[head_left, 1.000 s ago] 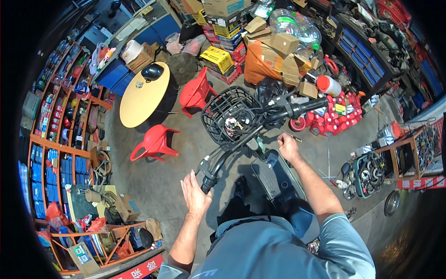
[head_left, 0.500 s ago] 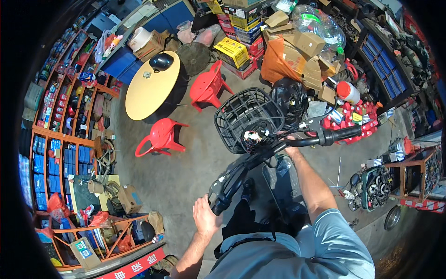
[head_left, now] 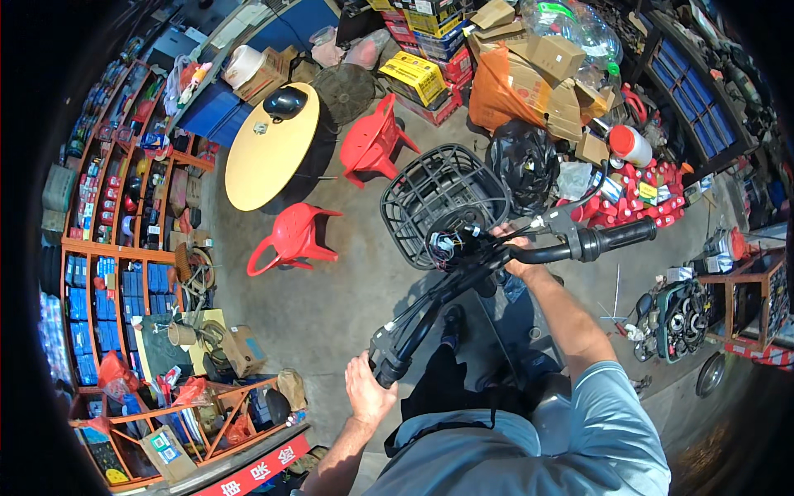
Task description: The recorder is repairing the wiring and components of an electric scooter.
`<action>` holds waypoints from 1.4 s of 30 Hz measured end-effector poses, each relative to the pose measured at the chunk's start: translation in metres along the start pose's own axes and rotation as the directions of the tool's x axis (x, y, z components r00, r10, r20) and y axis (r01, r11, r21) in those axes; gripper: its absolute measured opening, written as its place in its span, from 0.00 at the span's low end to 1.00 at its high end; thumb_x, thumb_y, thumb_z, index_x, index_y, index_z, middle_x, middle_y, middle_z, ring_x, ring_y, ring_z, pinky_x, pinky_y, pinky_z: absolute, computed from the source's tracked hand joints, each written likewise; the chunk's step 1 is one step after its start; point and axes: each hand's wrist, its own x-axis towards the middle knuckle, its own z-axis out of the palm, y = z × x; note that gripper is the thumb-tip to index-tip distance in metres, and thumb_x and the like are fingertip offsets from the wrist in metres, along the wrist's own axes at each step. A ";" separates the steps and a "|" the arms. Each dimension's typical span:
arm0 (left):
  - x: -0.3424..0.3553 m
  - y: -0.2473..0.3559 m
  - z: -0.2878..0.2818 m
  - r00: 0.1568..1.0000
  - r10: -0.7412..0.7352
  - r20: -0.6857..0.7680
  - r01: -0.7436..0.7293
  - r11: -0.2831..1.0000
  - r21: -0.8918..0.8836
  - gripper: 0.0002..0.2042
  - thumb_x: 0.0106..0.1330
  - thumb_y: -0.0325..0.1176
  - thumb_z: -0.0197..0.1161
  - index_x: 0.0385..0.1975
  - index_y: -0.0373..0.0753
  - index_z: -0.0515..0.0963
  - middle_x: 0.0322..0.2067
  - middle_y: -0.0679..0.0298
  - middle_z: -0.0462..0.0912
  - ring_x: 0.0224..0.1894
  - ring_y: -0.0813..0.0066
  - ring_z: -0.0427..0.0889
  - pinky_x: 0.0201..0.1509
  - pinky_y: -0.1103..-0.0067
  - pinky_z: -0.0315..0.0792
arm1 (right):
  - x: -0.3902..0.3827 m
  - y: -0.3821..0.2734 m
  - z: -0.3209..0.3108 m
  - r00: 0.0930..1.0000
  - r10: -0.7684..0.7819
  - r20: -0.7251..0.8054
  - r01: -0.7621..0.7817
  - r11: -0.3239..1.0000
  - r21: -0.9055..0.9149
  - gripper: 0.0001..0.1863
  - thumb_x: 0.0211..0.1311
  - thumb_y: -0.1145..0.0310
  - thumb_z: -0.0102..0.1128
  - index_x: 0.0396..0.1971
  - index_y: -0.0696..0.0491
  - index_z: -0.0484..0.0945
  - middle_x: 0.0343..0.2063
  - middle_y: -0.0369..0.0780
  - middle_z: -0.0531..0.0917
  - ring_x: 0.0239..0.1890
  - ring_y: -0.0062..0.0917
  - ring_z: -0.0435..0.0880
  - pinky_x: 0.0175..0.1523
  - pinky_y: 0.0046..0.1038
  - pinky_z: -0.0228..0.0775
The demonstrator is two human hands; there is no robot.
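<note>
A black handlebar (head_left: 430,318) of a two-wheeler stands right in front of me, with a black wire basket (head_left: 430,198) at its front. My left hand (head_left: 370,390) is closed around the left handlebar grip (head_left: 391,369). Close to the middle of the bar, my right hand (head_left: 518,250) reaches under its right-hand bend, fingers curled among black cables (head_left: 539,224). What those fingers hold is partly hidden. Loose wires with pale connectors (head_left: 447,240) stick out of the round housing behind the basket. The right handlebar grip (head_left: 616,238) has no hand on it.
Two red plastic chairs (head_left: 295,237) and an oval yellow table (head_left: 269,153) stand ahead on the left. Orange shelves (head_left: 120,250) line the left side. Cartons (head_left: 413,80) and red bottles (head_left: 653,194) are piled ahead and right. An engine part (head_left: 682,318) lies at the right.
My right hand has shifted forward among the cables, and more of its fingers show past the bar. The loose wires look rearranged. My left hand stays on its grip.
</note>
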 end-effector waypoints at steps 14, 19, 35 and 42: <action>0.002 -0.007 -0.001 1.000 -0.014 0.020 0.015 0.998 -0.063 0.34 0.42 0.28 0.72 0.54 0.34 0.68 0.40 0.52 0.73 0.46 0.51 0.73 0.55 0.62 0.67 | -0.011 -0.005 0.035 0.954 0.056 0.294 0.048 0.941 -0.335 0.21 0.62 0.61 0.51 0.53 0.50 0.77 0.48 0.37 0.84 0.54 0.29 0.83 0.59 0.35 0.73; -0.002 -0.009 -0.001 1.000 -0.005 -0.003 0.005 0.998 -0.060 0.33 0.42 0.28 0.71 0.54 0.34 0.68 0.41 0.52 0.73 0.47 0.51 0.73 0.56 0.62 0.67 | -0.006 -0.016 0.038 0.948 0.031 0.317 0.112 0.899 -0.423 0.19 0.62 0.61 0.50 0.52 0.51 0.77 0.47 0.38 0.84 0.56 0.29 0.81 0.60 0.37 0.72; -0.001 -0.012 0.002 0.998 0.039 -0.049 -0.042 0.996 -0.072 0.33 0.43 0.29 0.69 0.53 0.31 0.67 0.37 0.51 0.73 0.43 0.50 0.73 0.53 0.60 0.67 | -0.020 -0.056 -0.045 0.894 0.446 -0.036 -0.418 0.861 0.289 0.15 0.53 0.77 0.59 0.44 0.58 0.79 0.45 0.50 0.82 0.49 0.47 0.80 0.52 0.41 0.73; -0.001 -0.010 0.002 1.000 0.015 -0.024 -0.016 0.999 -0.044 0.32 0.44 0.30 0.71 0.54 0.32 0.69 0.39 0.53 0.74 0.45 0.52 0.74 0.53 0.61 0.67 | -0.046 -0.057 -0.083 0.742 0.665 0.079 -0.667 0.722 0.184 0.12 0.61 0.71 0.60 0.40 0.63 0.78 0.34 0.55 0.79 0.41 0.54 0.79 0.47 0.46 0.71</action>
